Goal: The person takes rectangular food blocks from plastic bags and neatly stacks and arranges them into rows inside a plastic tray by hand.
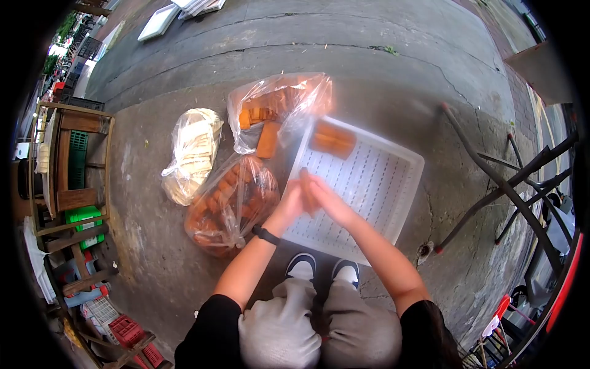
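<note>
My left hand [294, 198] and my right hand [326, 200] meet over the left part of a white perforated tray [384, 206]. Between them is a brownish-orange piece [308, 192], blurred and partly hidden by the fingers. Orange-brown blocks [332, 139] lie in the tray's upper left corner. An open clear bag [286, 98] of orange blocks stands beyond the tray's left side, with one block [267, 140] at its mouth. Nearer me, a tied bag [230, 206] holds several orange-brown pieces. To its left is a bag of pale flat pieces [195, 150].
Crossed dark metal legs [516, 190] stand right of the tray. A wooden frame [80, 166] with green crates is at the left, and a red basket [128, 332] lies at the lower left. White trays [161, 21] rest on the concrete at the top. My feet are just below the tray.
</note>
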Motion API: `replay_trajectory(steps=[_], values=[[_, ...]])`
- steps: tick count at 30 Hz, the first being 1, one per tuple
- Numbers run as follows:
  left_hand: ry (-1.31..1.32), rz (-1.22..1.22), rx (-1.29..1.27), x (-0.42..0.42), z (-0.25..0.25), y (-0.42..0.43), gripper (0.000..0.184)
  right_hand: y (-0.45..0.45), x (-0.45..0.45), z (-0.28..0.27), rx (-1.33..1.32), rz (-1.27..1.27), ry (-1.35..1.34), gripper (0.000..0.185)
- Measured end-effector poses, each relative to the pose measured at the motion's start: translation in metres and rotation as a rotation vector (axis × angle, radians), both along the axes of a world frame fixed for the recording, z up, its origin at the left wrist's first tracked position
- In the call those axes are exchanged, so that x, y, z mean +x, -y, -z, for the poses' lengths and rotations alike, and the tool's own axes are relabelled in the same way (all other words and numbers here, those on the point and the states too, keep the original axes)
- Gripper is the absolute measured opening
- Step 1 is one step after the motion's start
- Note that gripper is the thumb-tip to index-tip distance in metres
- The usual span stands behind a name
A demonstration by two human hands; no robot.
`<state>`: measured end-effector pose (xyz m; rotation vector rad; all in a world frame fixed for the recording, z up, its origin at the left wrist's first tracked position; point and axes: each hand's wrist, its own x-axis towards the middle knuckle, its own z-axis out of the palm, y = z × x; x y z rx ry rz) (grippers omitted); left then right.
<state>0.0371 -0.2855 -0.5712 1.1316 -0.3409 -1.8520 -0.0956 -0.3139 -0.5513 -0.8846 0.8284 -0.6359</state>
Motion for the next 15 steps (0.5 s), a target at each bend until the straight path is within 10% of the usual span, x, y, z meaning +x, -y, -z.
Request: replay_trajectory(steps=[7, 15], values=[[0.323, -0.026, -0.007, 0.003, 0.029, 0.02, 0.016, 0.022, -0.021, 0.018, 0.146, 0.277, 0.049, 0.016], [0.719, -0.397, -0.237, 0.073, 0.027, 0.107, 0.01, 0.064, -0.042, 0.062, -0.549, 0.195, -0.687, 0.017]])
